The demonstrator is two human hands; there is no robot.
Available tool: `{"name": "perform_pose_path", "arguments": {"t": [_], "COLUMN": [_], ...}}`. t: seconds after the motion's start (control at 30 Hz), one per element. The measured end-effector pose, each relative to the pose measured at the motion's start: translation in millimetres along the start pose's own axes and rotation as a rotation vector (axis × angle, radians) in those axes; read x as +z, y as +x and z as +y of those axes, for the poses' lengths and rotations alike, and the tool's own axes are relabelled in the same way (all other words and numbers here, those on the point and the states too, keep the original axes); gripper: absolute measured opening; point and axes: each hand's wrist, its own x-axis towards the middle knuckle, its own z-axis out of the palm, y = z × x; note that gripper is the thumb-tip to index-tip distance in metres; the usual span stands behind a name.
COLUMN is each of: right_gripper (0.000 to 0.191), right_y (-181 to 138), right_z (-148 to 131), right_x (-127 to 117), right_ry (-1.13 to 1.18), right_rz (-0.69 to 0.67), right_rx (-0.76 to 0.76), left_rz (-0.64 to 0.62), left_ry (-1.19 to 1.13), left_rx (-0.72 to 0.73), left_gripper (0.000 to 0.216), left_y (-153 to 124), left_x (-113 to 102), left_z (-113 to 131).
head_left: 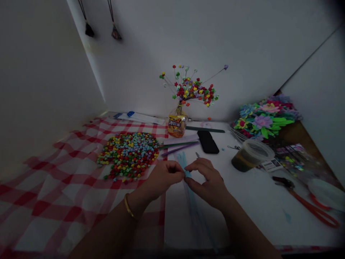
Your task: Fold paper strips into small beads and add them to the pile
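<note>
My left hand has thumb and forefinger pinched together over the white tabletop, a gold bangle on its wrist. Facing it, my right hand pinches with thumb and fingertips almost touching the left ones. Between the two sets of fingertips a small piece of light blue paper strip shows, partly covered by the fingers. Beneath and beyond the hands lie several long light blue paper strips. Left of my hands a wide heap of small folded paper stars in many colours rests on a red-and-white checked cloth.
Behind stands a cut bottle holding star-tipped stems. A black phone, green and purple strips lie nearer. On the right are a plastic tub, fuzzy craft flowers, and keys with an orange strap.
</note>
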Motion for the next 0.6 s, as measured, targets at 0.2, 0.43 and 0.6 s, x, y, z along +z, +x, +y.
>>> {"name": "perform_pose_path", "arguments": {"t": [0.2,0.43,0.6], "right_gripper": [0.018,0.020,0.018], "right_y": [-2.3,-6.0,-5.4], "right_z": [-0.5,-3.4,-3.3], "right_x": [-0.5,1.3,4.6], "right_ry": [0.058,0.296,0.358], "right_rz": [0.060,0.023,0.089], "right_rx": [-0.034,0.081,0.050], "left_rz": [-0.063,-0.126,-0.116], "left_ry": [-0.140,-0.366,-0.430], "left_rx": [-0.017,-0.044,-0.020], "left_gripper": [0.007,0.002,0.003], "left_y": [-2.4,-4.1,-5.2], "left_x": [-0.4,1.8,1.9], "left_z": [5.1,5.5,4.2]}}
